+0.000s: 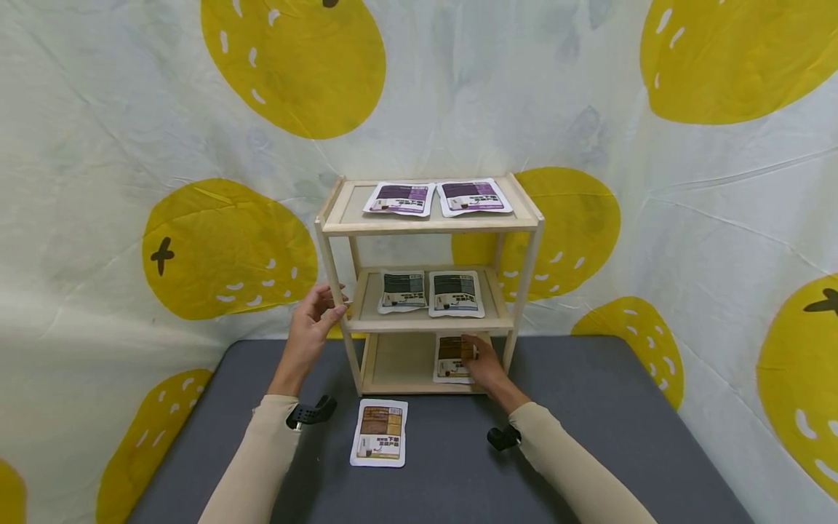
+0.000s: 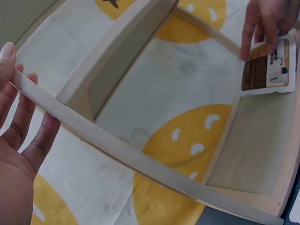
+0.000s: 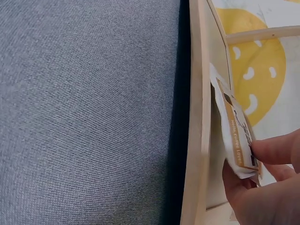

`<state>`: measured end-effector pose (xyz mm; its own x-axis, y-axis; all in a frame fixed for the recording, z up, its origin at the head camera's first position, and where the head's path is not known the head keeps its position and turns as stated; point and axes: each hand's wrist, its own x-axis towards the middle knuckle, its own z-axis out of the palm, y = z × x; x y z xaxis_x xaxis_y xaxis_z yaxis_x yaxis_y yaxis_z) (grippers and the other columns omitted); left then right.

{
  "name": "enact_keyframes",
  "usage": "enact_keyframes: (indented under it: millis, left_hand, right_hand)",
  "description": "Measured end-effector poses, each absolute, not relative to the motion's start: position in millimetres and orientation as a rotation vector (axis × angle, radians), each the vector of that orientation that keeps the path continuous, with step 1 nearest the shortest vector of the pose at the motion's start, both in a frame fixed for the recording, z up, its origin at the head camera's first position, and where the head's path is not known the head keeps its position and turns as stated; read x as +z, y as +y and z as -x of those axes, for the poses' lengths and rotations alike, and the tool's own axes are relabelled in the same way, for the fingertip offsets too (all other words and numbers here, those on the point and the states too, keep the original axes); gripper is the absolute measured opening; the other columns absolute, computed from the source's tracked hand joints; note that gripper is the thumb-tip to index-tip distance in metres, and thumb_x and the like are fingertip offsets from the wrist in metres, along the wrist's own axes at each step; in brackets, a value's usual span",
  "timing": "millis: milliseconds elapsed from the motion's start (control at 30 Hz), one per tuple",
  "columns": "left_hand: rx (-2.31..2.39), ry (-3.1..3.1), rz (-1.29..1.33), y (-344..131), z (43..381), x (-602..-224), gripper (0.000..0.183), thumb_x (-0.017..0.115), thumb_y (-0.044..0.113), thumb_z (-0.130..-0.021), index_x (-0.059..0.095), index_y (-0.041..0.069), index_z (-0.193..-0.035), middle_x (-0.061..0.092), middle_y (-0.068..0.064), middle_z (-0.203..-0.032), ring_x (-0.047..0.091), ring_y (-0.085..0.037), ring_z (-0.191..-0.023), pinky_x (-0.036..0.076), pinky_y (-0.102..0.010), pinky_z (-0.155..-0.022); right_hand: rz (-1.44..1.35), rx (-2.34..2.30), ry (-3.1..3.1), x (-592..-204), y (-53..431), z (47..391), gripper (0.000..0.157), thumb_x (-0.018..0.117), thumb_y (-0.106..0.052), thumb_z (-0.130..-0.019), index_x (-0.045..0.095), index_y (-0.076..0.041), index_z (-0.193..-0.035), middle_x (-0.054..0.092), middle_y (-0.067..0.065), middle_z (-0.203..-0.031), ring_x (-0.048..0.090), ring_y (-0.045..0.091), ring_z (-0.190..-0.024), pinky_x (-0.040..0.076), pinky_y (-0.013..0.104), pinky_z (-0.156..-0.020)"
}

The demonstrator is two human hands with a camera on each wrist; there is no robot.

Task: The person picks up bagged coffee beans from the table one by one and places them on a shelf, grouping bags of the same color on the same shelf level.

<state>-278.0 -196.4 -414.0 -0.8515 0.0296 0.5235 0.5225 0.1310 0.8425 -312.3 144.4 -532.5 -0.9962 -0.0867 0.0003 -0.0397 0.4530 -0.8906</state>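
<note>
A small three-tier wooden shelf [image 1: 432, 325] stands on the grey table. With thumb and fingers around its left front post [image 2: 126, 147], my left hand [image 1: 314, 320] holds the shelf at about middle-tier height. On the bottom tier's right side, my right hand [image 1: 486, 364] pinches a white packet with a brown label [image 1: 452, 358] by its right edge. The right wrist view shows the thumb on the face of this coffee packet [image 3: 236, 126], which tilts up off the board. Another brown-labelled packet [image 1: 378, 433] lies flat on the table in front of the shelf.
Two purple-labelled packets [image 1: 401, 199] lie side by side on the top tier. The middle tier bears two dark-green-labelled packets [image 1: 456, 294]. Behind the shelf hangs a pale cloth [image 1: 419, 87] with big yellow fruit shapes. The grey tabletop [image 1: 445, 487] extends toward me.
</note>
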Motion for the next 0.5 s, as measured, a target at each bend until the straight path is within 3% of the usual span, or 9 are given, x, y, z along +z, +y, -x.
enact_keyframes:
  millis: [200, 367, 500]
  left_hand:
    - [-1.785, -2.033, 0.52, -194.8, 276.2, -413.5, 0.036, 0.066, 0.007, -0.099, 0.057, 0.003, -0.133, 0.065, 0.001, -0.109, 0.058, -0.038, -0.107, 0.052, -0.026, -0.085]
    - [-1.786, -2.035, 0.519, -195.2, 276.8, -414.4, 0.035, 0.065, 0.007, -0.099, 0.058, 0.004, -0.133, 0.065, -0.003, -0.109, 0.056, -0.044, -0.109, 0.053, -0.025, -0.086]
    - [-1.776, -2.033, 0.53, -196.1, 278.5, -414.8, 0.034, 0.065, 0.006, -0.099, 0.058, 0.006, -0.133, 0.064, -0.012, -0.112, 0.058, -0.041, -0.108, 0.053, -0.026, -0.085]
  right_hand:
    - [0.036, -1.574, 2.698, -526.8, 141.8, 304.1, 0.053, 0.064, -0.006, -0.096, 0.05, -0.002, -0.147, 0.033, 0.029, -0.151, 0.05, 0.044, -0.125, 0.048, 0.051, -0.091]
    - [-0.007, -1.524, 2.743, -516.1, 138.3, 297.4, 0.054, 0.072, -0.016, -0.093, 0.054, 0.0, -0.142, 0.032, 0.03, -0.15, 0.048, 0.045, -0.127, 0.047, 0.057, -0.095]
    - [0.042, -1.463, 2.797, -508.6, 136.4, 295.1, 0.052, 0.073, -0.015, -0.092, 0.056, 0.002, -0.138, 0.035, 0.031, -0.15, 0.049, 0.045, -0.128, 0.047, 0.056, -0.097]
